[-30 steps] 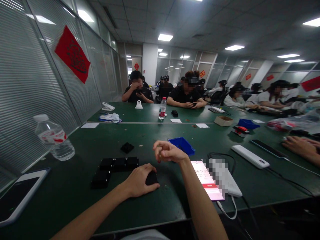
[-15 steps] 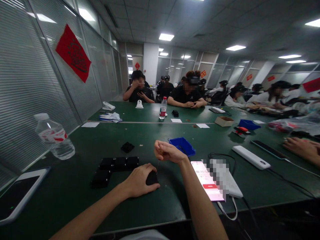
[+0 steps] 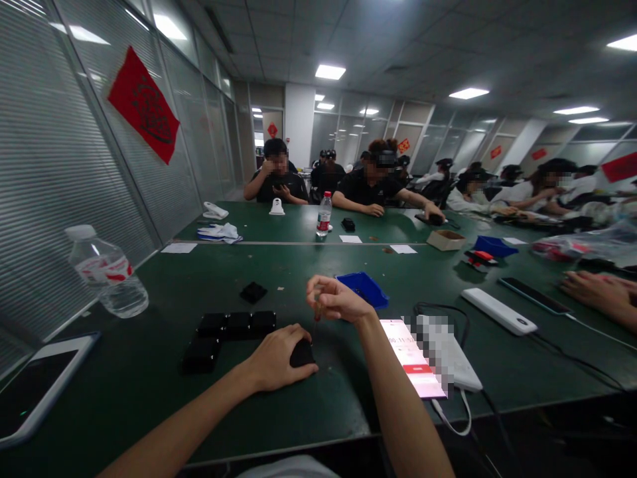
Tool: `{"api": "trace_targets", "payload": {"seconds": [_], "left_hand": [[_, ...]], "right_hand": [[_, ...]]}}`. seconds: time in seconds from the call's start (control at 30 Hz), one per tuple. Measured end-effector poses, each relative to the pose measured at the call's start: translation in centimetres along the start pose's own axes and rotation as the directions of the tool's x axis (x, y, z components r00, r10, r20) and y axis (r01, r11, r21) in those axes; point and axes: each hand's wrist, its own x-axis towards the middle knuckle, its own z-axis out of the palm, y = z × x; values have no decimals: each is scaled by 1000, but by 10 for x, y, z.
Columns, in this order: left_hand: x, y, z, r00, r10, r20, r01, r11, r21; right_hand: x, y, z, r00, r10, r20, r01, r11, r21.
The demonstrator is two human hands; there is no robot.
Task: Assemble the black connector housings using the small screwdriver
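Note:
My left hand (image 3: 276,358) is closed around a small black box (image 3: 301,354), pressing it against the green tabletop. Above that box, my right hand (image 3: 343,300) grips a thin-shafted screwdriver (image 3: 317,315) by its amber-looking handle. Its shaft points straight down to the box's far right corner; my fingers partly cover the handle, and the tip is too small to make out. Left of my hands, several similar black boxes (image 3: 238,325) sit grouped in an L shape. Behind them lies a flat black piece (image 3: 253,292). A blue tray (image 3: 382,299) with small dark contents stands just beyond my right wrist.
A lit phone (image 3: 415,368) and a white power bank (image 3: 455,358) with cables lie beside my right forearm. Leftward are a water bottle (image 3: 112,279) and a white-edged tablet (image 3: 47,385). Another person's hands (image 3: 600,295) rest at the right; people sit across the table.
My right hand's fingers have shifted and loosened around the screwdriver handle. My left hand and the box stay put. Across the table, a person has stretched an arm toward a dark object.

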Motion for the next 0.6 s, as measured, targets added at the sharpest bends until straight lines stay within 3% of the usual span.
{"api": "trace_targets", "payload": {"seconds": [0.23, 0.6], "left_hand": [[0, 0, 0, 1000, -1, 2, 1, 1000, -12], [-1, 0, 0, 1000, 6, 0, -6, 1000, -4]], "right_hand": [[-2, -3, 1, 999, 21, 37, -20, 999, -25], [-1, -2, 5, 998, 57, -6, -57, 998, -29]]}}
